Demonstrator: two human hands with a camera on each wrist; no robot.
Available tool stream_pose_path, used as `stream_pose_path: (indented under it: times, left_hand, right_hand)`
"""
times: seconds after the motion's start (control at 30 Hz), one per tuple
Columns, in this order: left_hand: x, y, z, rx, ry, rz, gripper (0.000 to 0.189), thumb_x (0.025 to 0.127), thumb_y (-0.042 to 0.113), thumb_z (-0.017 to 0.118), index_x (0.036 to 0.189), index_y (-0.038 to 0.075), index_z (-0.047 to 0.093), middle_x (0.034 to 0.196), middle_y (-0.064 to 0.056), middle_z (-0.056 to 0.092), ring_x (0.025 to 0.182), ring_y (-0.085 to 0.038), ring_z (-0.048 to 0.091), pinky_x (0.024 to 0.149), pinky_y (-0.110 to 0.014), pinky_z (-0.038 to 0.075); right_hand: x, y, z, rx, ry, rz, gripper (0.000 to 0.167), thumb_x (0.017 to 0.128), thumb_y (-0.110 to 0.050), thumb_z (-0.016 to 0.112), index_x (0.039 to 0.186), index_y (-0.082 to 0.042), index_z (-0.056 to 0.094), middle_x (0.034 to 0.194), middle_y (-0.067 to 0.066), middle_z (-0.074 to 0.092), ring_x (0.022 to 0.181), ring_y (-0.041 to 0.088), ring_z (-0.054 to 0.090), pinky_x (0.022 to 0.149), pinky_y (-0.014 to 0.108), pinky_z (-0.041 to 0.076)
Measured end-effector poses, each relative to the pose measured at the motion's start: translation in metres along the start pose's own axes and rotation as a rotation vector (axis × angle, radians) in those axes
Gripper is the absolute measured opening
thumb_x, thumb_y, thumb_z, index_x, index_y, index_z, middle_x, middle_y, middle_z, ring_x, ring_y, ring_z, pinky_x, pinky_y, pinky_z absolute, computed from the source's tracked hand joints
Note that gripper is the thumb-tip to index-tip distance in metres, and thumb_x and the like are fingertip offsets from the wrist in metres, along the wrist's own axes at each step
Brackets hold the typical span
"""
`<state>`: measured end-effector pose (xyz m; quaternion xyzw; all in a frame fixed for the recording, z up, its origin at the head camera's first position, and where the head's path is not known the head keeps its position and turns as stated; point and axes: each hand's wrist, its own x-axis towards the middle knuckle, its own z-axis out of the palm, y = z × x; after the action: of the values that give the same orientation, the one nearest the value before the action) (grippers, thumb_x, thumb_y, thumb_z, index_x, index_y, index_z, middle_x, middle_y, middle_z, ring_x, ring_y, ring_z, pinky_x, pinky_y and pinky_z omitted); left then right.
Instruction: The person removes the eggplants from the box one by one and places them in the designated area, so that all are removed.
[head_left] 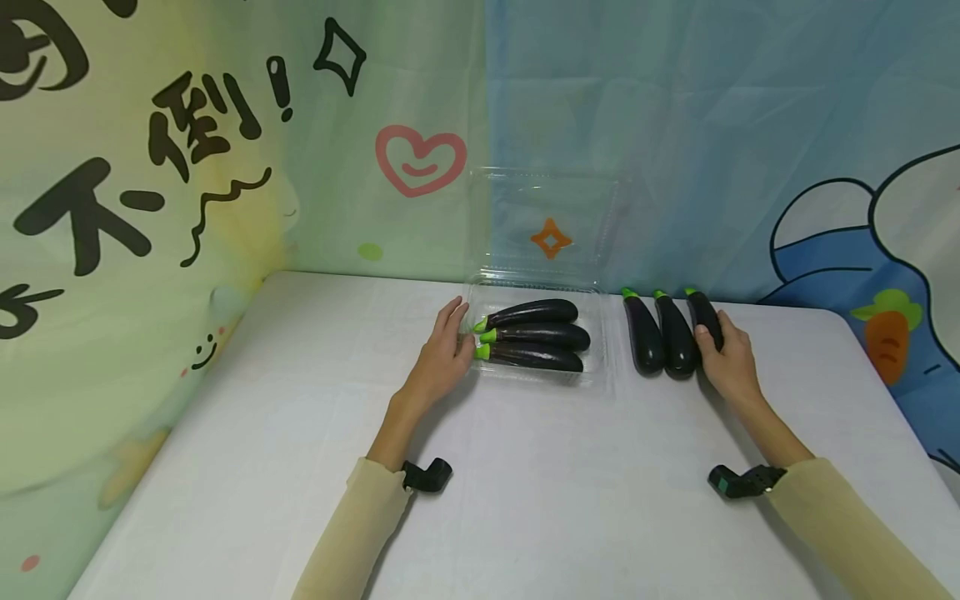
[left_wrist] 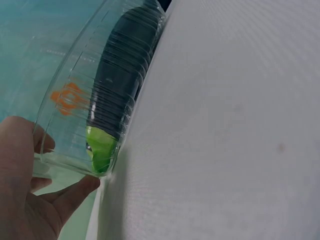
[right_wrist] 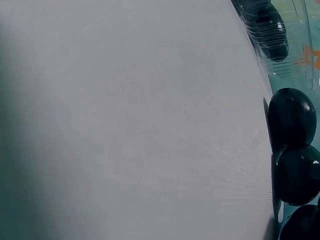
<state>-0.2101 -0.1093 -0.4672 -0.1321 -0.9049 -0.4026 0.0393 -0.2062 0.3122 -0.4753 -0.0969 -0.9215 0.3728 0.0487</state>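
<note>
In the head view a clear plastic clamshell box (head_left: 600, 333) holds three dark eggplants (head_left: 536, 336) with green stem ends, lying side by side. My left hand (head_left: 441, 354) rests against the box's left end, fingers extended along it; in the left wrist view the thumb (left_wrist: 80, 194) touches near the lower corner. To the right of the box, two eggplants (head_left: 662, 337) lie next to each other on the table. My right hand (head_left: 729, 358) grips a third eggplant (head_left: 701, 312) beside them, thumb on its left side and fingers on its right. The right wrist view does not show that hand.
The box's transparent lid (head_left: 551, 221) stands raised at the back, against a printed curtain (head_left: 675, 125). A white cloth covers the table (head_left: 555, 492), whose back edge runs just behind the eggplants. Small black cameras (head_left: 429, 475) are strapped to both wrists.
</note>
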Motion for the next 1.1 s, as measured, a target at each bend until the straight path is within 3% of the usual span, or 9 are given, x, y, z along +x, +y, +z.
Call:
stream_pose_path:
  times: [0.33, 0.83, 1.1]
  left_hand:
    - [-0.0005, -0.0011, 0.0011, 0.004, -0.009, -0.007, 0.057, 0.097, 0.026, 0.041, 0.151, 0.009, 0.031, 0.16, -0.001, 0.024, 0.133, -0.036, 0.048, 0.104, -0.062, 0.039]
    - [0.0004, 0.0005, -0.0004, 0.005, -0.006, -0.007, 0.057, 0.098, 0.025, 0.042, 0.151, 0.01, 0.032, 0.16, 0.0, 0.024, 0.134, -0.034, 0.047, 0.104, -0.06, 0.039]
    - [0.0004, 0.0002, -0.0002, 0.005, -0.005, -0.005, 0.057, 0.097, 0.026, 0.041, 0.151, 0.011, 0.031, 0.16, 0.0, 0.024, 0.133, -0.035, 0.048, 0.104, -0.06, 0.04]
  right_hand:
    - [-0.0001, 0.0006, -0.0012, -0.018, -0.057, -0.069, 0.067, 0.105, -0.034, 0.027, 0.149, 0.014, 0.008, 0.146, 0.047, 0.015, 0.137, 0.06, 0.018, 0.111, 0.067, 0.017]
    - [0.0021, -0.0023, -0.0043, -0.037, -0.085, -0.02, 0.069, 0.105, -0.039, 0.018, 0.151, 0.011, 0.005, 0.149, 0.044, 0.013, 0.139, 0.058, 0.015, 0.112, 0.067, 0.015]
    - [0.0038, -0.0038, -0.0062, 0.01, -0.075, -0.04, 0.068, 0.105, -0.038, 0.012, 0.149, 0.015, 0.007, 0.149, 0.044, 0.015, 0.14, 0.058, 0.015, 0.114, 0.065, 0.013]
